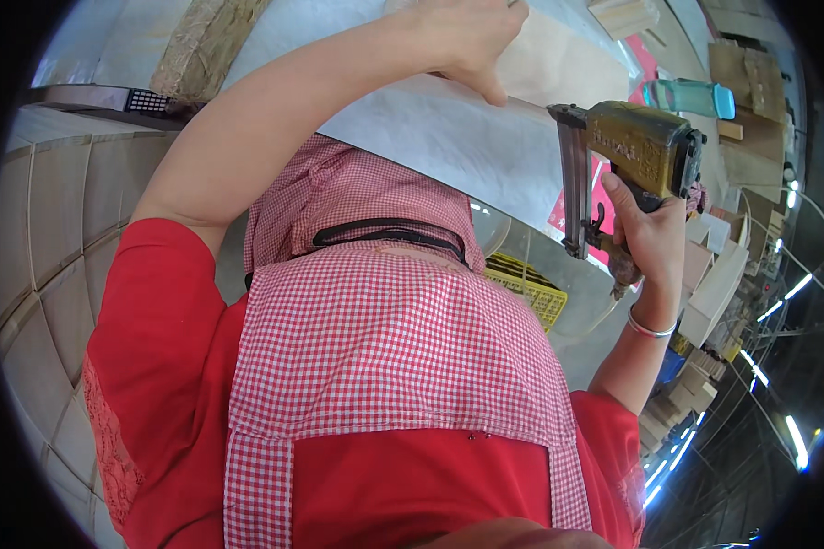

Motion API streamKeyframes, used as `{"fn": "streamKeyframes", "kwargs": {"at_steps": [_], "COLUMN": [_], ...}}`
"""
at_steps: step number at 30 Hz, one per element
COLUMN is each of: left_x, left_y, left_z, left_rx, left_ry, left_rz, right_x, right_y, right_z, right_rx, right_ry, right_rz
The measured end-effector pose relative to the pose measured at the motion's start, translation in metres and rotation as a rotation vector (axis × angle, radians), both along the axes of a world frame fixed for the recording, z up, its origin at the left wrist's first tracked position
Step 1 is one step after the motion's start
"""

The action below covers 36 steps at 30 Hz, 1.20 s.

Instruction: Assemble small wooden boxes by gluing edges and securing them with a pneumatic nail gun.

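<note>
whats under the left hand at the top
A pale, flat board extends rightward from under the left hand. Whatever lies directly beneath the palm is covered and cannot be seen.

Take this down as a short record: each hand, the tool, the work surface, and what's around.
Left hand: at the pale board; grip unclear
Right hand: closed around the nail gun's handle
Tool: nail gun, gold and black, near the board
Surface: white table
Upper left: wrapped bundle
Upper right: teal bottle
Below table edge: yellow crate
Clothing: checked apron over red top
</note>
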State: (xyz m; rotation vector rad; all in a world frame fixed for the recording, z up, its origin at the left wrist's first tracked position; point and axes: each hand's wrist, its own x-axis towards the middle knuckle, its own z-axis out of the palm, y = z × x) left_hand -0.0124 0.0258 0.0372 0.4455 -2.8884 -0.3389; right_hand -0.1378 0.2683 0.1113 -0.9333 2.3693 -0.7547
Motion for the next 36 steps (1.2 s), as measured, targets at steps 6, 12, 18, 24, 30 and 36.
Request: {"fn": "streamKeyframes", "kwargs": {"at_steps": [6,12,18,24,30,36], "left_x": [0.006,0.066,0.095,0.057,0.038,0.033], "left_y": [0.0,-0.015,-0.053,-0.008,0.019,0.022], "left_z": [0.014,-0.004,-0.083,-0.041,-0.041,-0.049], "left_rx": [0.029,0.12,0.389,0.496,0.452,0.467], "left_ry": [-0.095,0.238,0.361,0.355,0.389,0.429], "left_rz": [-0.001,-0.065,-0.164,-0.025,0.05,0.033], "right_x": [0.005,0.008,0.02,0.021,0.016,0.018], "right_y": [-0.002,-0.002,-0.005,-0.007,-0.001,-0.003], "right_z": [-0.003,-0.003,0.009,0.029,0.021,0.012], "right_rx": [0.0,-0.046,-0.062,-0.08,-0.038,-0.06], "right_ry": [-0.037,-0.001,0.022,-0.026,-0.031,-0.03], "right_rz": [-0.031,-0.037,-0.038,0.094,0.176,0.194]}}
